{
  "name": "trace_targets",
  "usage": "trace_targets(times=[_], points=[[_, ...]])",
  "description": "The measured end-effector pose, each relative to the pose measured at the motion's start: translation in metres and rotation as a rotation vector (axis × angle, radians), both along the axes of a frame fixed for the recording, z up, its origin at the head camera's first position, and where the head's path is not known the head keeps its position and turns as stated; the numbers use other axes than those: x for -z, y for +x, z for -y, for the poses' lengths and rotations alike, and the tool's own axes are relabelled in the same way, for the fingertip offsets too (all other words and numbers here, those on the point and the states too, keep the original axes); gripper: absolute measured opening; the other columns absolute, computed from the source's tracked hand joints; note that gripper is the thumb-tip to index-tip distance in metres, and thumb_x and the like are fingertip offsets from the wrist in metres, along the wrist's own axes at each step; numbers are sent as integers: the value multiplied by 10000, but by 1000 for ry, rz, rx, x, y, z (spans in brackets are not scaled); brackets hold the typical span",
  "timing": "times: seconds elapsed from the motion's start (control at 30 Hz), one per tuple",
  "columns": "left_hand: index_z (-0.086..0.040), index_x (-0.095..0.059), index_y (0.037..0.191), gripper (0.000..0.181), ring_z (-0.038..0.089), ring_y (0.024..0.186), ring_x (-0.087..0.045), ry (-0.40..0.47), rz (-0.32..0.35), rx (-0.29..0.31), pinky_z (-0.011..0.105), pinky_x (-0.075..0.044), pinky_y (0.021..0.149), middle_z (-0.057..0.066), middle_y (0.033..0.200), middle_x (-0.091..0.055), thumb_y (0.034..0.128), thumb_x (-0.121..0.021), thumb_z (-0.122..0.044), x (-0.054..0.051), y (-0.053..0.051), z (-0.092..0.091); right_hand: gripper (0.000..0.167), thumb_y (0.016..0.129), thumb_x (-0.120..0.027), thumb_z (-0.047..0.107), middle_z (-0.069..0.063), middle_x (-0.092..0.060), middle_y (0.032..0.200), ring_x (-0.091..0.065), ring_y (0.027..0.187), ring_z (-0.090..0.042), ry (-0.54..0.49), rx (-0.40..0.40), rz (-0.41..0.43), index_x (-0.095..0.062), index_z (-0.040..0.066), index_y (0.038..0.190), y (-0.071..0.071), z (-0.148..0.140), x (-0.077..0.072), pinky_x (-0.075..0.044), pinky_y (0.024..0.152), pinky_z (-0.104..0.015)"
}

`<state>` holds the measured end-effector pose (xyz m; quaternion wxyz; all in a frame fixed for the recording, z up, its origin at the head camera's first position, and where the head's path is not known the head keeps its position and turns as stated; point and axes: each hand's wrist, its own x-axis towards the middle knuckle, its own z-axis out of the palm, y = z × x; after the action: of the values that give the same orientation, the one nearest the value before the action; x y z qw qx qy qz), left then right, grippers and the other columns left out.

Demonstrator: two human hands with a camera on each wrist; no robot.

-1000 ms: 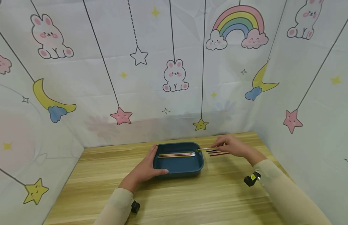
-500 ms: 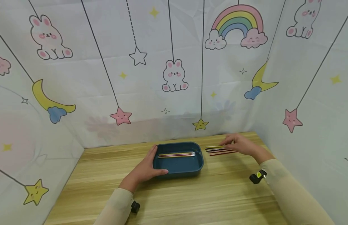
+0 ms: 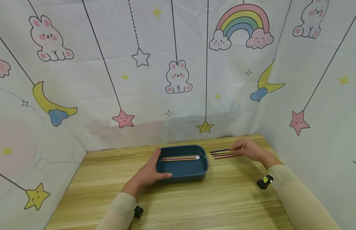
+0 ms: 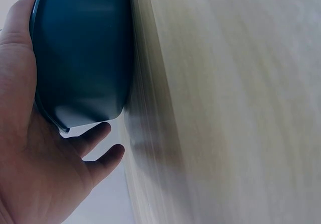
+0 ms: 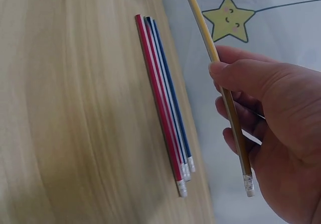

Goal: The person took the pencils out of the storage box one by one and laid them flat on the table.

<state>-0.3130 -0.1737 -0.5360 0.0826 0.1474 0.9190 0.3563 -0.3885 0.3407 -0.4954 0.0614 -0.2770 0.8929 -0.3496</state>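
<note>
A dark blue rectangular tray (image 3: 183, 177) stands on the table, with several pencils (image 3: 181, 158) lying side by side in it. My left hand (image 3: 149, 171) grips the tray's left end, its thumb over the front rim; in the left wrist view two fingertips reach past the tray's corner. To the right of the tray, my right hand (image 3: 250, 150) pinches a yellow pencil (image 5: 232, 113) between thumb and fingers, white eraser end toward the palm. The yellow pencil is held above the table, over a row of several red, white-striped and blue pencils (image 5: 158, 93).
The wood-grain table (image 3: 195, 204) runs back to a white cloth backdrop (image 3: 149, 95) printed with rabbits, stars and moons. Cloth also hangs along both sides. Each sleeve carries a small black wrist camera (image 3: 264, 182).
My right hand has drawn the yellow pencil rightward, away from the tray's right rim, then slightly toward me over the pencils on the table. My left hand keeps its grip on the tray.
</note>
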Motion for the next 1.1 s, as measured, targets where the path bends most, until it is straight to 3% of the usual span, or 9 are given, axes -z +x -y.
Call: trace_targets(times=[0.17, 0.5, 0.8, 1.1], points=[[-181, -43, 1801, 1341, 377, 1700, -110, -5, 4, 1, 672, -266, 1291, 36, 1867, 10, 874, -878, -673, 0, 0, 0, 183, 1017, -776, 0, -32, -779, 1090, -710, 1000, -200, 6, 2, -53, -883, 82, 1140, -1, -3, 13, -583, 816, -318], [-183, -50, 1801, 1317, 390, 1697, -123, -1, 9, -2, 686, -276, 1281, 44, 1868, 8, 889, -885, -637, -1, 1, -1, 185, 1010, -759, -50, -68, -760, 1010, -668, 923, -157, -58, -12, -54, -866, 10, 1149, -2, -8, 26, -547, 768, -299], [-162, -64, 1800, 1325, 397, 1695, -130, -4, -1, -2, 686, -278, 1280, 72, 1868, -9, 881, -889, -641, -1, 1, -1, 164, 977, -800, -44, -15, -711, 916, -582, 803, -97, -28, -29, -117, -883, 36, 1094, -3, -5, 39, -488, 691, -277], [-165, -65, 1800, 1313, 398, 1694, -131, 8, -1, -6, 691, -283, 1275, 68, 1868, -8, 888, -898, -610, -1, 0, -1, 158, 983, -815, 2, 28, -704, 940, -589, 850, -90, -32, -8, -119, -895, 88, 1089, -3, -3, 48, -494, 747, -284]])
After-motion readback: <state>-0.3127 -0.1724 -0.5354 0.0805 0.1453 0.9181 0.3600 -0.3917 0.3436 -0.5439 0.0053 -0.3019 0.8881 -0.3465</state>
